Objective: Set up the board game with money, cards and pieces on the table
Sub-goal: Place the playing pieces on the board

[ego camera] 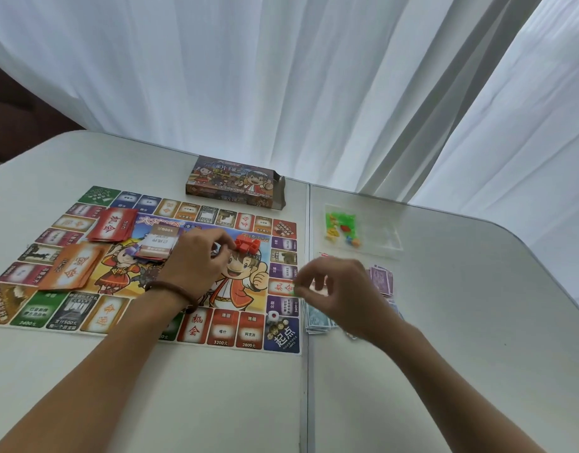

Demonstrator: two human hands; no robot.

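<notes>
**Setting Up in Full Swing**

The game board [248, 331] lies flat on the left half of the pale worktop [216, 403], its right edge just beside the seam between the two table sections. Three stacks of cards sit on its left part: a red deck [113, 225] towards the far side, an orange deck [72, 269] nearer, and a smaller brown-topped stack [157, 245] between them and the middle.

The person's left hand [196, 266], with a dark bead bracelet [173, 289] at the wrist, reaches over the board's centre. Its fingers are curled, and thumb and forefinger pinch the left edge of a cluster of red houses [247, 245] standing on the artwork.

The right hand [340, 289] hovers over the board's right border with its fingers bunched together. It is blurred, but it seems to pinch a small green piece [293, 291] at its tips.

A white die [272, 317] rests on the board by the near right corner square. Right of the seam lie blue banknotes [317, 318], partly under the right wrist, and purple banknotes [381, 279] just beyond the hand. Further back is a clear plastic bag [360, 232] holding green, yellow and red bits. The game box [234, 181] lies past the board's far edge, in front of a white curtain [281, 76].
</notes>
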